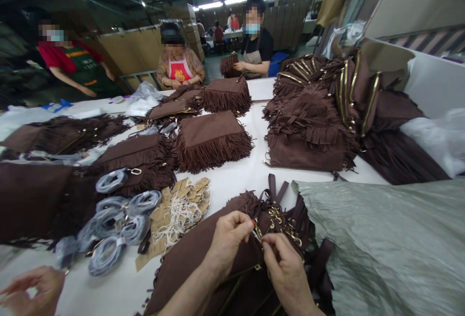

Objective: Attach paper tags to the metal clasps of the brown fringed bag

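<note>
A brown suede fringed bag (203, 263) lies in front of me on the white table (247, 175). My left hand (227, 241) pinches the bag's top edge by the gold metal hardware (276, 217). My right hand (286, 272) grips something thin beside that hardware, fingertips close to the left hand's. Dark brown straps (278, 190) stick up behind the hardware. What exactly sits between the fingers is too small to tell.
Paper tags with white strings (183, 209) and wrapped grey coils (116, 224) lie to my left. Fringed bags are stacked mid-table (212, 139) and at right (308, 122). Grey-green wrinkled sheet (385, 243) at right. Another person's hand (31, 289) bottom left. Three workers stand across the table.
</note>
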